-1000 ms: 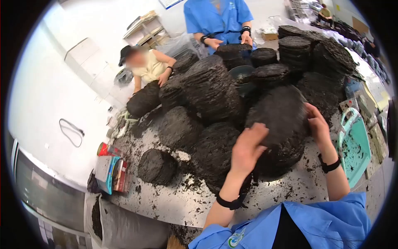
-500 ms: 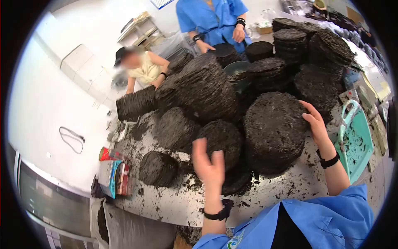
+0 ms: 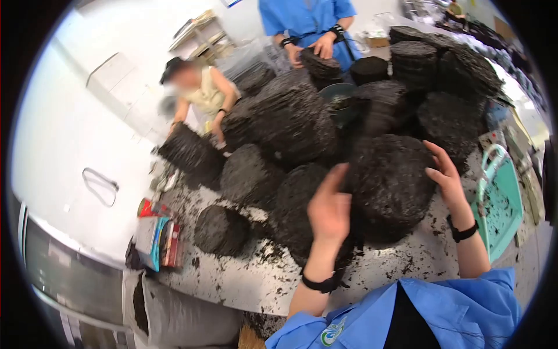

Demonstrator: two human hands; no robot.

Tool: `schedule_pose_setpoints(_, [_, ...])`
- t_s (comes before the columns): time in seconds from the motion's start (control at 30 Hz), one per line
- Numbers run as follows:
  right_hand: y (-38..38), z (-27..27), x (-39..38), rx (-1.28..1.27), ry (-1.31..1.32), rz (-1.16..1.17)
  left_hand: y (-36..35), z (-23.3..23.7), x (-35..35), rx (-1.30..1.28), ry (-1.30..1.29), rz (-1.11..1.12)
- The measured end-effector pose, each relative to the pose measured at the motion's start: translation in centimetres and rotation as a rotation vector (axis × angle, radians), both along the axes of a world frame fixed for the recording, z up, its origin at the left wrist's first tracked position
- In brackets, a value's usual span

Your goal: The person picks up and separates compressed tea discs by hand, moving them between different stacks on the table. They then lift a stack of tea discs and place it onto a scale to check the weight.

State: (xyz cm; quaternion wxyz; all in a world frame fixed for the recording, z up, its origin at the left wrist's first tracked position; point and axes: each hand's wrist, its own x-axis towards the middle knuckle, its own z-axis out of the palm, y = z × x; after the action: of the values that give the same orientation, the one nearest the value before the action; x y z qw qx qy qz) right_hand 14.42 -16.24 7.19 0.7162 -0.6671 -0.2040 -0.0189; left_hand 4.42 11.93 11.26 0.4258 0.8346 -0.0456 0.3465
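Observation:
A large stack of dark, round, flaky sheets (image 3: 392,189) stands in front of me on the table. At its left side is my left hand (image 3: 330,205), slightly blurred, fingers apart; whether it touches the stack I cannot tell. My right hand (image 3: 447,177) rests against the stack's upper right edge, thumb and fingers spread. A blurred dark piece (image 3: 381,116) shows just above the stack's top. To the left of my left hand stands another dark stack (image 3: 296,200), partly hidden by it.
More dark stacks (image 3: 285,119) fill the table (image 3: 232,291), which is strewn with crumbs. A turquoise basket (image 3: 503,209) is at the right, boxes (image 3: 170,247) at the left. One co-worker (image 3: 209,96) holds a stack at far left; another (image 3: 308,23) handles sheets at the back.
My left hand has moved right and up to the large stack's side. The left co-worker's stack is tilted more upright. The back co-worker now has both hands on sheets, one edge raised.

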Motion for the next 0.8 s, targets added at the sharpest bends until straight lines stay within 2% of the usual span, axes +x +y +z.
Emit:
schedule_pose_setpoints(0.03, [0.1,0.1,-0.1,0.029,0.022,-0.011,1.9,-0.7,-0.5,-0.002,0.061,0.242])
schedule_pose_setpoints(0.07, [0.0,-0.1,0.0,0.06,0.041,-0.017,2.7,0.3,-0.1,-0.203,-0.137,0.356])
schedule_pose_setpoints(0.1, [-0.3,-0.5,0.2,0.077,0.064,-0.012,5.4,-1.1,-0.2,-0.376,-0.127,0.434])
schedule_pose_setpoints(0.17, [-0.8,-0.6,0.4,0.105,0.081,0.021,9.3,-2.4,-1.2,-0.8,-0.142,0.295])
schedule_pose_setpoints(0.2, [-0.9,-0.7,0.4,0.1,0.083,0.031,10.5,-2.8,-2.3,-0.833,-0.071,0.319])
schedule_pose_setpoints(0.27, [-0.8,-0.5,0.4,0.1,0.1,0.025,12.6,-5.0,-3.6,-0.534,0.015,0.587])
schedule_pose_setpoints(0.3, [-0.7,-0.5,0.2,0.098,0.11,0.021,11.0,-3.1,-4.4,-0.296,0.077,0.607])
schedule_pose_setpoints(0.33, [-0.5,-0.7,0.1,0.097,0.119,0.022,10.1,-2.7,-4.5,-0.295,0.085,0.61])
schedule_pose_setpoints(0.4, [-0.1,-0.9,0.2,-0.021,0.05,-0.09,8.5,-2.6,-4.4,0.089,-0.153,0.685])
schedule_pose_setpoints(0.43, [0.0,-1.1,0.1,-0.211,-0.201,-0.221,7.3,-2.1,-4.5,0.127,-0.126,0.576])
schedule_pose_setpoints(0.5, [0.3,0.6,-0.7,-0.292,-0.268,-0.212,3.8,-1.6,-4.0,0.155,-0.011,0.275])
schedule_pose_setpoints(0.53, [0.5,1.5,-1.2,-0.364,-0.338,-0.201,2.1,-2.1,-3.2,0.227,-0.004,0.12])
schedule_pose_setpoints(0.6, [1.0,1.2,-1.2,-0.347,-0.339,-0.252,-1.3,-1.8,-1.8,0.341,-0.045,-0.192])
schedule_pose_setpoints(0.63, [1.0,0.3,-1.0,-0.311,-0.274,-0.308,-2.7,-1.7,-1.5,0.528,-0.005,-0.222])
schedule_pose_setpoints(0.67, [0.8,-0.9,-0.5,-0.279,-0.213,-0.364,-4.0,-1.4,-0.9,0.578,0.027,-0.274])
schedule_pose_setpoints(0.73, [-0.4,-1.4,-0.3,-0.116,0.096,-0.197,-5.0,-2.0,0.2,0.594,0.078,-0.326])
schedule_pose_setpoints(0.8, [-0.6,-0.8,-1.0,-0.101,0.072,-0.186,-4.7,-2.6,0.6,0.6,0.067,-0.338])
